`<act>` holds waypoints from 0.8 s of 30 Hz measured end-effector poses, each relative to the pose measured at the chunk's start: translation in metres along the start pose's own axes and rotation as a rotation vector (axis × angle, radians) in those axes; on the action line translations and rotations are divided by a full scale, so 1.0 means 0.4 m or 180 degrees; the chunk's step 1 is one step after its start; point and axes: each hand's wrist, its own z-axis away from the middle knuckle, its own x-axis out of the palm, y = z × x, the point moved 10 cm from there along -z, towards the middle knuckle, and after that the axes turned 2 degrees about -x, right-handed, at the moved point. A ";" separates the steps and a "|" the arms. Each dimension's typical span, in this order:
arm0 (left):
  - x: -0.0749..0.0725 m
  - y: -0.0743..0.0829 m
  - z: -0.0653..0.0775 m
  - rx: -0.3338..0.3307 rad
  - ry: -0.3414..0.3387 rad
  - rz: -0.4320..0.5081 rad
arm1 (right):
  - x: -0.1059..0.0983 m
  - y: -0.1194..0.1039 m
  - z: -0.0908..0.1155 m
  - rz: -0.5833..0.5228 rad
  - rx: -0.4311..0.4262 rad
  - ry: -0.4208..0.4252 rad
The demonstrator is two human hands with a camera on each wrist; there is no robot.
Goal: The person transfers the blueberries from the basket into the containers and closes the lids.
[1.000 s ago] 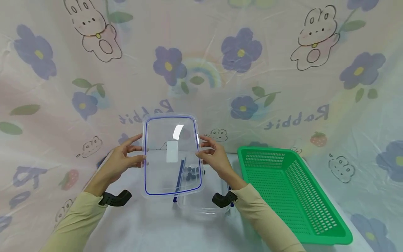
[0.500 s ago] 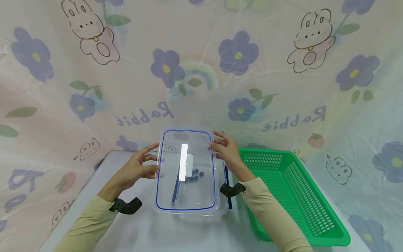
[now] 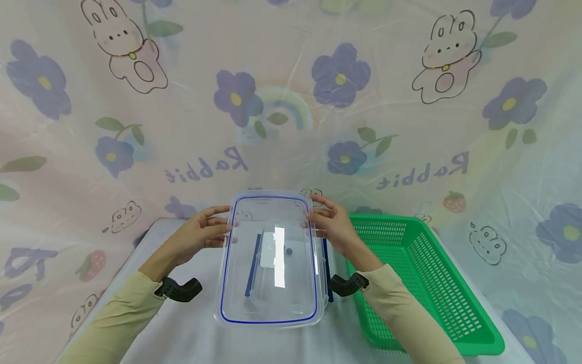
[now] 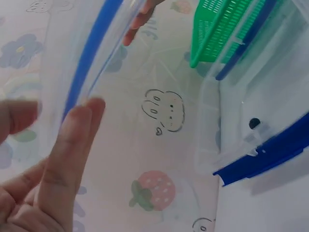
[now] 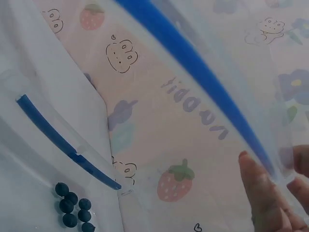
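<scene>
A clear plastic lid with a blue seal is held tilted over a clear food container. My left hand pinches the lid's left edge between thumb and fingers. On the opposite edge, the fingers and thumb of my right hand grip it too. Blue latches stick out along the container's sides. Several small, dark, round fruits like blueberries lie inside the container; through the lid, the head view shows only one plainly. A gap separates lid and container in both wrist views.
A green plastic basket stands to the right of the container, partly behind my right forearm. White cloth covers the table. A patterned curtain with rabbits and flowers hangs behind.
Both hands have brought the lid down and to the right, from left of the container to over it. Over the last half second it has come slightly lower and nearer. Both grips stay on it.
</scene>
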 end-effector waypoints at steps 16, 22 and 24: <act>-0.006 0.147 -0.042 0.0486 0.0017 0.0026 | 0.019 -0.116 -0.008 0.0228 -0.0043 -0.0378; 0.004 0.249 -0.032 0.0709 0.0039 -0.0621 | 0.030 -0.230 0.000 0.0862 -0.0590 -0.0474; 0.010 0.277 -0.027 0.0790 0.0063 -0.0830 | 0.036 -0.260 0.007 0.1008 -0.0818 -0.0473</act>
